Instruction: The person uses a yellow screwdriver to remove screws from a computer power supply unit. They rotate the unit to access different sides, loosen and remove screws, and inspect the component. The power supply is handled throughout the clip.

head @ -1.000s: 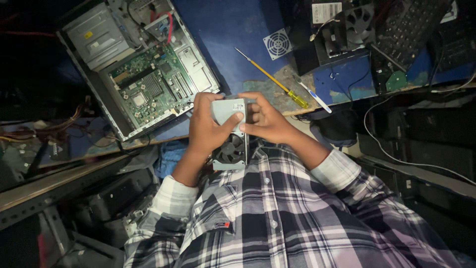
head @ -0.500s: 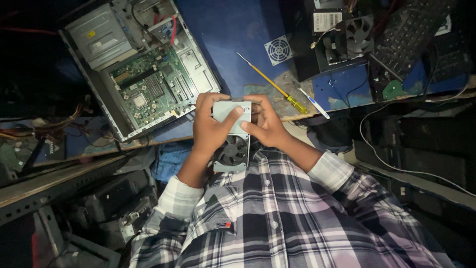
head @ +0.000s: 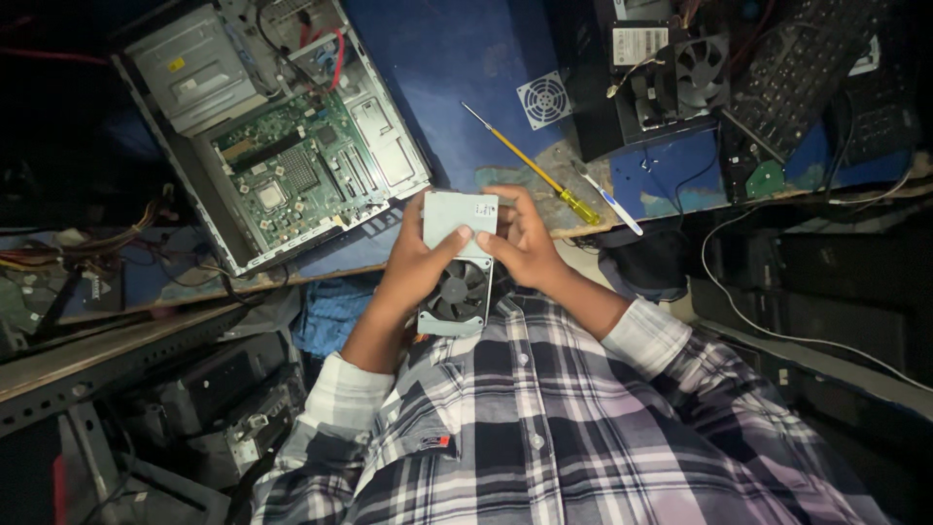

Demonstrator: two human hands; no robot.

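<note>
Holding a grey metal power supply unit point(head: 457, 262) close above the chest, both hands grip it from either side, over a plaid shirt point(head: 544, 428) that fills the lower part of the view. The left hand point(head: 413, 258) wraps the unit's left edge with the thumb laid across its flat top face; the right hand point(head: 525, 243) closes on the right edge, fingers curled over the upper corner and thumb meeting the left thumb near the middle of the face. The round black fan point(head: 459, 289) of the unit faces the camera just below the thumbs. The unit is held in the air, clear of the bench.

Just beyond the hands lies the worn blue workbench point(head: 466, 68). On it, to the right of the hands, a yellow-handled screwdriver point(head: 535, 167) lies slanted, and beside it a pen-like white and blue tool point(head: 607, 199) at the bench edge. To the left an open desktop computer case point(head: 272, 126) rests tilted, its green motherboard point(head: 292, 175) exposed, with a silver drive bay point(head: 190, 68) at its far end and red cables above. Farther back sit a small white square fan point(head: 544, 97), a black cooler fan point(head: 700, 73) and a dark keyboard point(head: 807, 68) at the far right
</note>
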